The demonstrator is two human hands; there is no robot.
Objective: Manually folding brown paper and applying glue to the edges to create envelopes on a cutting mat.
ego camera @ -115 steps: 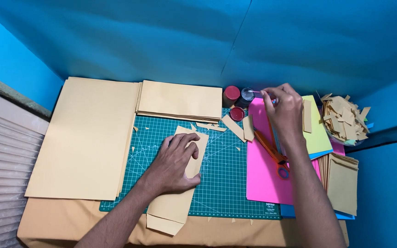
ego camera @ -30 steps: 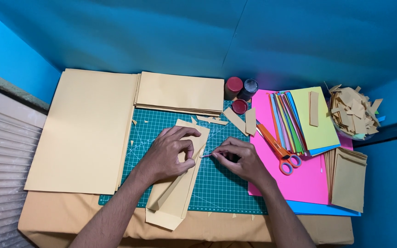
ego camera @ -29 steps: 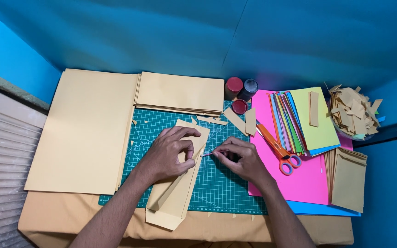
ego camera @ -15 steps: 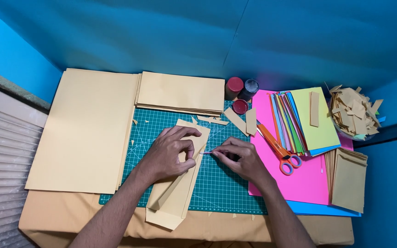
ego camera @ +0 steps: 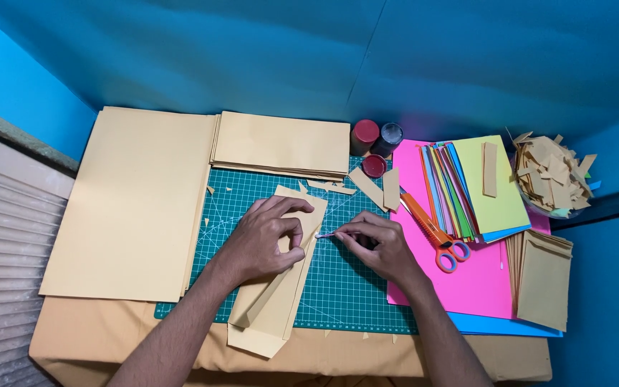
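A folded tan paper piece [ego camera: 281,287] lies lengthwise on the green cutting mat [ego camera: 338,279]. My left hand [ego camera: 263,240] presses down on its upper half, fingers curled at its right edge. My right hand [ego camera: 377,247] pinches a small thin tool [ego camera: 326,234] whose tip touches the paper's right edge, just beside my left fingertips. What kind of tool it is cannot be made out.
A large tan sheet stack [ego camera: 134,201] lies at left, a smaller stack [ego camera: 281,143] behind the mat. Red and dark jars [ego camera: 370,143], orange scissors [ego camera: 435,233], pink sheet [ego camera: 467,279], coloured papers [ego camera: 481,183], a bowl of scraps [ego camera: 549,172] and tan envelopes [ego camera: 544,276] fill the right.
Earlier my right hand was up at the jars; it has come down to the paper's edge with the small tool. Over the last second both hands barely moved.
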